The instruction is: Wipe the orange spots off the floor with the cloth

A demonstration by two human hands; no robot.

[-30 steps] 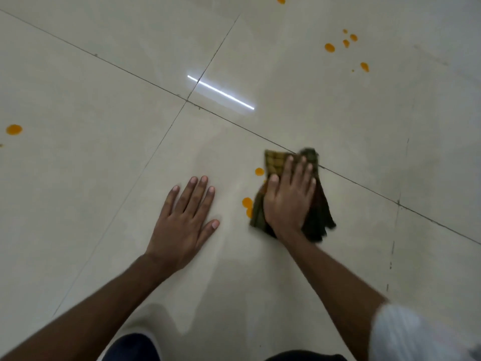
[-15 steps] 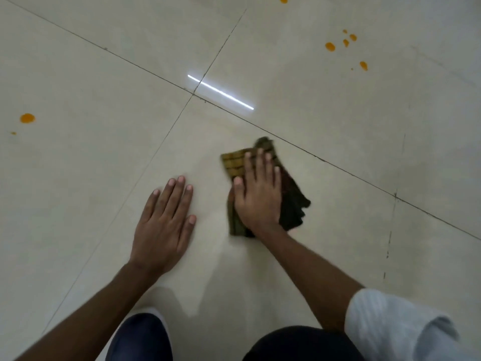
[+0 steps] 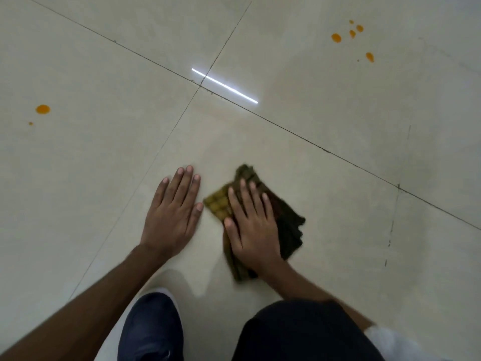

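Cloth point(image 3: 283, 225) under flat right hand point(image 3: 251, 230); left hand point(image 3: 173, 217) just beside, spread flat, empty. Orange spots: two point(image 3: 43, 109) far left of cloth, five point(image 3: 336, 38) beyond right.

On the floor point(image 3: 338, 230) the right hand point(image 3: 251, 230) lies flat on the cloth point(image 3: 286, 220), the left hand point(image 3: 173, 217) flat just left of it, a shoe point(image 3: 151, 327) nearer, with spots far left point(image 3: 43, 109) and far right point(image 3: 336, 37).

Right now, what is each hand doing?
Left hand: open, flat on the floor, holding nothing.
Right hand: open, palm pressing the cloth down.
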